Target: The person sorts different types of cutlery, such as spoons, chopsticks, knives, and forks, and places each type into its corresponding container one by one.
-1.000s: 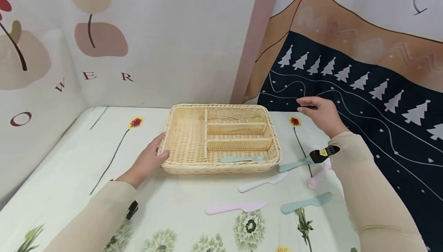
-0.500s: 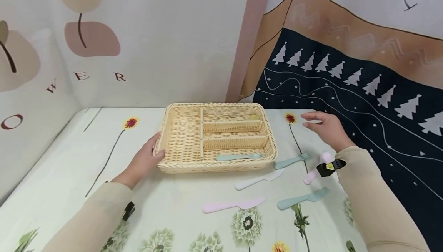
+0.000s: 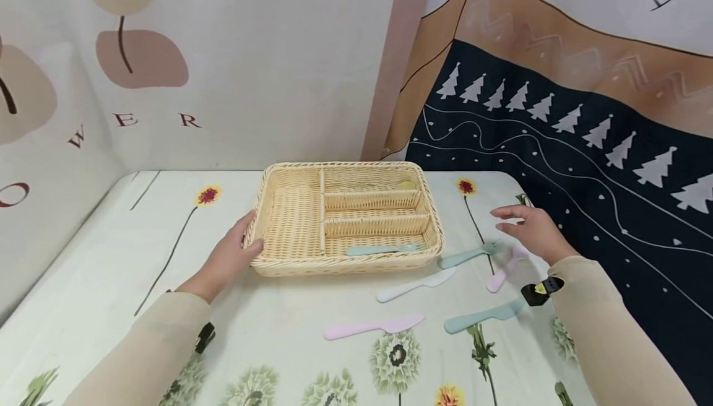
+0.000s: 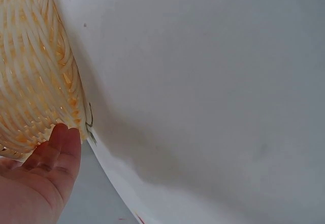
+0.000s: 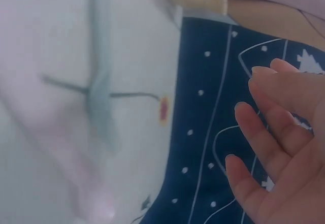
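Observation:
My left hand (image 3: pixel 225 260) grips the left side of a wicker cutlery basket (image 3: pixel 348 265), its thumb at the rim. In the left wrist view, the fingers (image 4: pixel 66 150) touch the outer weave. A light blue fork (image 3: pixel 384 249) lies in the basket's front compartment; something yellow (image 3: pixel 408 185) shows in the back one. My right hand (image 3: pixel 535 231) hovers with loosely bent fingers, holding nothing. Nearest to it are a pink piece of cutlery (image 3: pixel 504 273), its head unclear, and a blue-green fork (image 3: pixel 470 254). That pink piece is blurred in the right wrist view.
In front of the basket lie a white knife (image 3: pixel 416 285), a pink knife (image 3: pixel 373 327) and another blue-green fork (image 3: pixel 484 315). A flowered cloth (image 3: pixel 267 332) covers the table. Printed curtains (image 3: pixel 278 84) hang behind it, a dark blue one at the right.
My right hand has come down and slightly right, from beyond the table's far right edge to near the pink piece. My left hand keeps its grip on the basket; the view has shifted slightly.

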Motion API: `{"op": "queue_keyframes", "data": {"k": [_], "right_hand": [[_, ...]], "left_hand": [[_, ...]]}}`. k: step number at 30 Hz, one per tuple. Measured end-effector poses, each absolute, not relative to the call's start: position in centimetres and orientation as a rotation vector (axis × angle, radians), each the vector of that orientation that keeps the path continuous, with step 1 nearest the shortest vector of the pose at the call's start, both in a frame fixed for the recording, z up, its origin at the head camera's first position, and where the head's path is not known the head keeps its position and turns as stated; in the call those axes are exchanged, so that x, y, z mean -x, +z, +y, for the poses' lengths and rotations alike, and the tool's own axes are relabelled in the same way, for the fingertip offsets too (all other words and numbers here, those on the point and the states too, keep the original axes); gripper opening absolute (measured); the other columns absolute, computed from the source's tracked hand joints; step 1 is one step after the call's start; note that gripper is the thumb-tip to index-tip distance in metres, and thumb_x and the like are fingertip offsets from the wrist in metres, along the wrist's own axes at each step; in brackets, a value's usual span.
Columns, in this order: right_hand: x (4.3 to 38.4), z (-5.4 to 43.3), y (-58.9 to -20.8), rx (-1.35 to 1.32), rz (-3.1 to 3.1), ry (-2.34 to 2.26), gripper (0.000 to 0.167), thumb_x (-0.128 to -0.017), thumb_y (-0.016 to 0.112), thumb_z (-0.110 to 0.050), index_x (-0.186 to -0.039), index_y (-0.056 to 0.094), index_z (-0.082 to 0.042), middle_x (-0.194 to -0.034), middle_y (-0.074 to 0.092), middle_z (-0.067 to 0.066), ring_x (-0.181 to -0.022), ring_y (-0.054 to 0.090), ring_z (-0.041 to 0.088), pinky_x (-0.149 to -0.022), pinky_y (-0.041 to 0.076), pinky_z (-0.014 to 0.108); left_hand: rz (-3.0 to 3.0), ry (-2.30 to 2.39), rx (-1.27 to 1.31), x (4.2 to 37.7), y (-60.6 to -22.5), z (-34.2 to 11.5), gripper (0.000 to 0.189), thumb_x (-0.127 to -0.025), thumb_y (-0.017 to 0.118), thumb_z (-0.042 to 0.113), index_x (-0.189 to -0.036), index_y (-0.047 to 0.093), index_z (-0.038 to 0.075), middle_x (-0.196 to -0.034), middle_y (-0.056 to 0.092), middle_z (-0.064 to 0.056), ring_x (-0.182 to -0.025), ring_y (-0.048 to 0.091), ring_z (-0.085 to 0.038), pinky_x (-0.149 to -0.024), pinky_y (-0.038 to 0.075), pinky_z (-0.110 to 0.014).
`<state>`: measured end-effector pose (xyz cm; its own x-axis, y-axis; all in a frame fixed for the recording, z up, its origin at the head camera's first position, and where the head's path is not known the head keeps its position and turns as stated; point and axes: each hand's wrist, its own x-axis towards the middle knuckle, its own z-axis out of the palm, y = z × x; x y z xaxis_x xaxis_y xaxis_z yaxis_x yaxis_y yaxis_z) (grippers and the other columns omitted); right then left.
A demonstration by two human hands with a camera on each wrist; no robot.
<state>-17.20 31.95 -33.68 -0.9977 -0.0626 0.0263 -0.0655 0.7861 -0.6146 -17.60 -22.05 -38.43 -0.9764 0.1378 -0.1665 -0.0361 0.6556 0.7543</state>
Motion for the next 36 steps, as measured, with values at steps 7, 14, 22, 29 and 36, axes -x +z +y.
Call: {"op": "queue_keyframes", "data": {"k": [7,14,22,29,36], "right_hand": [[16.3,32.6,-34.8,-0.122,-2.999,0.999,0.032,-0.09,0.062,-0.004,-0.121,0.063,0.004,-0.126,0.059,0.026,-0.125,0.045,0.043,-0.099,0.038,0.058],[15.9,33.1,-35.4,-0.095,-3.075,0.974,0.033,-0.09,0.061,-0.004,-0.122,0.063,0.004,-0.128,0.057,0.028,-0.125,0.044,0.045,-0.098,0.039,0.058],[15.4,34.2,-36.1,-0.208,-3.146,0.91,0.028,-0.086,0.065,-0.001,-0.113,0.067,0.005,-0.113,0.065,0.024,-0.113,0.053,0.044,-0.092,0.045,0.056],[15.2,34.8,-36.3,-0.235,-3.256,0.902,0.025,-0.085,0.066,-0.001,-0.109,0.069,0.003,-0.116,0.065,0.024,-0.116,0.051,0.047,-0.094,0.041,0.06],[15.4,35.0,-36.7,-0.304,-3.261,0.905,0.024,-0.083,0.066,0.002,-0.106,0.07,0.003,-0.113,0.066,0.023,-0.113,0.053,0.047,-0.094,0.041,0.06]], "left_hand": [[2.652,1.231,-0.084,17.6,-38.4,-22.0,0.077,-0.096,0.046,0.023,-0.155,0.001,0.006,-0.159,0.007,-0.025,-0.144,0.011,-0.044,-0.113,0.016,-0.059],[2.646,1.232,-0.079,17.7,-38.3,-22.0,0.076,-0.096,0.046,0.023,-0.155,0.001,0.006,-0.159,0.007,-0.025,-0.144,0.011,-0.044,-0.113,0.016,-0.059],[2.644,1.229,-0.073,17.7,-38.3,-21.9,0.077,-0.096,0.046,0.022,-0.155,0.0,0.006,-0.158,0.008,-0.026,-0.144,0.012,-0.044,-0.112,0.017,-0.059],[2.648,1.228,-0.071,17.6,-38.5,-21.9,0.077,-0.095,0.046,0.022,-0.155,0.001,0.006,-0.159,0.007,-0.025,-0.144,0.011,-0.044,-0.113,0.016,-0.059],[2.656,1.22,-0.083,17.6,-38.3,-21.9,0.077,-0.096,0.045,0.023,-0.155,0.0,0.006,-0.159,0.006,-0.025,-0.144,0.01,-0.044,-0.113,0.016,-0.059]]}}
